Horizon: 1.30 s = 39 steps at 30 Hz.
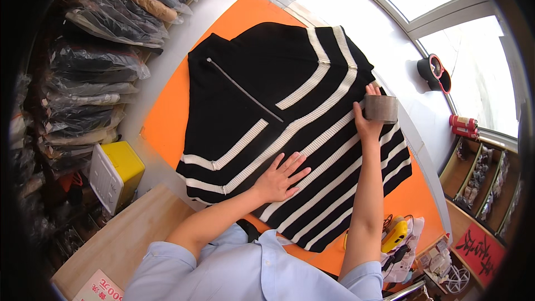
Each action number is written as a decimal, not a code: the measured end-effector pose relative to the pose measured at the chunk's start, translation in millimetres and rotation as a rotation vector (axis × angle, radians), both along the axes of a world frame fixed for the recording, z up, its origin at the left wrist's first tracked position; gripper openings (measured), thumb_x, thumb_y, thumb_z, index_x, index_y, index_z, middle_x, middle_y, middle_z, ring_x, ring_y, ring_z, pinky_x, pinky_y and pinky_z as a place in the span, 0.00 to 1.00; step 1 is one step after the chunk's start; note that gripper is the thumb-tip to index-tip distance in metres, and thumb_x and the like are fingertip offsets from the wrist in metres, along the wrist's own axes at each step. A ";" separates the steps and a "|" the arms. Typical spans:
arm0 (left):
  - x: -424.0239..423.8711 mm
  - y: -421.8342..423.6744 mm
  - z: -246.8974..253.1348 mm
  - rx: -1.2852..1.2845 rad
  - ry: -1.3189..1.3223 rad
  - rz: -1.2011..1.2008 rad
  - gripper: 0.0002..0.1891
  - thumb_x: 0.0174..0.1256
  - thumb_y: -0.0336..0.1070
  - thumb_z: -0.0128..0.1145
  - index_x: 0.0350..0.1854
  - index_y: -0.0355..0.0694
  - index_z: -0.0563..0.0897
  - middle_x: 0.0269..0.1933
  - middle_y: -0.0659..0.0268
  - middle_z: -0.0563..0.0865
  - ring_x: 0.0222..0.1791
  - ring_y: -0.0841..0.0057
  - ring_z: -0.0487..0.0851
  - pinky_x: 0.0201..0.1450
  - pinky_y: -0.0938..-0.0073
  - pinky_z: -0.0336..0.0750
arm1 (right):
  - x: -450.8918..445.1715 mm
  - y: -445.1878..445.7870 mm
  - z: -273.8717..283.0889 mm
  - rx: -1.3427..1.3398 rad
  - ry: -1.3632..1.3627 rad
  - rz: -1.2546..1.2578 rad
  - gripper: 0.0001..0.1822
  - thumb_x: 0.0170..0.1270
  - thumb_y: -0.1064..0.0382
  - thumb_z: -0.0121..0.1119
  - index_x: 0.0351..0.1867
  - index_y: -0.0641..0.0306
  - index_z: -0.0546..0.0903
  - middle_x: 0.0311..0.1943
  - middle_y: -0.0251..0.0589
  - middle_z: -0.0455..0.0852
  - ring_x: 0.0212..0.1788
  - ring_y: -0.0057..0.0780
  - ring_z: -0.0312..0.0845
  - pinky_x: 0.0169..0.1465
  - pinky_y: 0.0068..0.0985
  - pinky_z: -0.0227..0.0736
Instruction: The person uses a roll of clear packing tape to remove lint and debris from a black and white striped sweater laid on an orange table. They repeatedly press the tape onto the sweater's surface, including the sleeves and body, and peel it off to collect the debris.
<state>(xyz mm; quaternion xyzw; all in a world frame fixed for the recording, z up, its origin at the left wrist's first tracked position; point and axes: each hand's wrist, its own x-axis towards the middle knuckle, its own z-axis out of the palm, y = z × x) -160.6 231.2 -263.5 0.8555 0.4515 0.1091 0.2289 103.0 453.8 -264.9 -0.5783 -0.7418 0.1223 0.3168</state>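
Observation:
A black knit sweater with white ribbed stripes (246,88) lies spread over an orange-topped table (167,121), its zip (244,89) running slantwise from the collar down the chest. My left hand (284,177) rests flat on the striped middle of the sweater, fingers apart, holding nothing. Around my right hand (368,127) sits a wide roll of greyish tape (381,109); fingertips show beyond it and the thumb stays outside. That hand is over the sweater's right side. Whether the tape touches the knit cannot be seen.
Plastic-wrapped garments (96,67) hang along the left, above a yellow and white box (119,171). At the right are a black and red container (434,73), fire extinguishers (463,125) and a divided wooden tray (478,184). A yellow device (395,234) with cords lies near my right arm.

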 end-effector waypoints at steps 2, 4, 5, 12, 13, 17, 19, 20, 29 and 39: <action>1.0 18.5 2.1 0.017 -0.074 -0.008 0.39 0.68 0.55 0.59 0.81 0.56 0.64 0.83 0.57 0.58 0.84 0.59 0.52 0.83 0.46 0.41 | 35.4 38.4 -11.4 -0.219 0.911 -0.270 0.23 0.74 0.65 0.59 0.67 0.73 0.76 0.64 0.47 0.83 0.72 0.37 0.71 0.76 0.32 0.60; 4.0 32.8 4.1 -0.003 -0.178 0.007 0.37 0.69 0.51 0.62 0.79 0.55 0.65 0.84 0.58 0.57 0.84 0.58 0.53 0.82 0.49 0.50 | 49.2 57.4 22.0 -0.017 0.984 -0.381 0.24 0.78 0.62 0.52 0.68 0.78 0.73 0.63 0.53 0.83 0.68 0.37 0.75 0.76 0.32 0.61; 3.4 32.8 4.4 0.003 -0.224 0.014 0.34 0.70 0.47 0.61 0.78 0.50 0.67 0.82 0.57 0.59 0.83 0.58 0.56 0.82 0.48 0.52 | 48.7 56.9 30.6 0.106 0.972 -0.374 0.25 0.79 0.61 0.50 0.70 0.78 0.72 0.63 0.53 0.83 0.68 0.36 0.75 0.76 0.32 0.60; -111.2 -32.0 39.9 0.008 0.040 0.542 0.34 0.69 0.43 0.60 0.77 0.46 0.69 0.81 0.50 0.59 0.82 0.45 0.53 0.77 0.28 0.45 | -106.8 -165.2 61.9 -0.017 -0.208 0.338 0.30 0.70 0.56 0.60 0.71 0.67 0.72 0.71 0.46 0.77 0.77 0.47 0.64 0.80 0.47 0.47; -133.9 -37.7 29.0 -0.038 0.160 0.633 0.35 0.72 0.44 0.59 0.80 0.50 0.65 0.83 0.49 0.54 0.82 0.40 0.50 0.75 0.22 0.43 | -111.1 -186.7 43.6 -0.053 -0.307 0.404 0.32 0.67 0.56 0.62 0.71 0.65 0.72 0.72 0.46 0.75 0.78 0.47 0.63 0.80 0.47 0.46; -155.7 -14.6 3.8 0.053 0.241 0.572 0.35 0.73 0.54 0.57 0.81 0.63 0.63 0.84 0.50 0.51 0.83 0.41 0.47 0.72 0.17 0.39 | -103.8 -209.6 -4.1 -0.108 -0.321 0.345 0.35 0.63 0.60 0.65 0.72 0.64 0.71 0.75 0.48 0.71 0.80 0.48 0.59 0.80 0.47 0.46; -150.4 18.5 -3.2 0.145 0.217 0.561 0.35 0.73 0.56 0.57 0.81 0.64 0.64 0.83 0.52 0.53 0.82 0.42 0.50 0.71 0.16 0.40 | -100.7 -165.5 10.3 -0.122 -0.383 0.246 0.32 0.64 0.62 0.61 0.71 0.68 0.71 0.71 0.52 0.74 0.77 0.50 0.62 0.79 0.48 0.47; -147.0 37.6 -4.8 0.194 0.190 0.550 0.34 0.73 0.57 0.56 0.80 0.65 0.64 0.83 0.53 0.53 0.81 0.42 0.52 0.71 0.16 0.41 | -91.4 -151.9 5.4 -0.045 -0.377 0.200 0.32 0.64 0.62 0.61 0.70 0.68 0.72 0.70 0.52 0.75 0.76 0.51 0.63 0.79 0.49 0.48; -209.4 23.3 42.9 -0.202 -0.328 0.728 0.20 0.69 0.46 0.64 0.55 0.38 0.80 0.61 0.55 0.81 0.66 0.53 0.76 0.72 0.53 0.66 | -69.7 -152.3 -3.2 -0.077 -0.277 0.182 0.29 0.67 0.66 0.59 0.71 0.62 0.74 0.71 0.45 0.76 0.78 0.44 0.63 0.82 0.43 0.46; -263.7 -90.3 63.6 -0.209 -0.278 0.203 0.15 0.38 0.23 0.62 0.34 0.33 0.82 0.37 0.54 0.86 0.51 0.55 0.87 0.67 0.56 0.77 | -68.7 -160.0 -8.5 -0.050 -0.280 0.205 0.29 0.67 0.64 0.58 0.71 0.61 0.73 0.72 0.43 0.75 0.78 0.44 0.62 0.82 0.45 0.44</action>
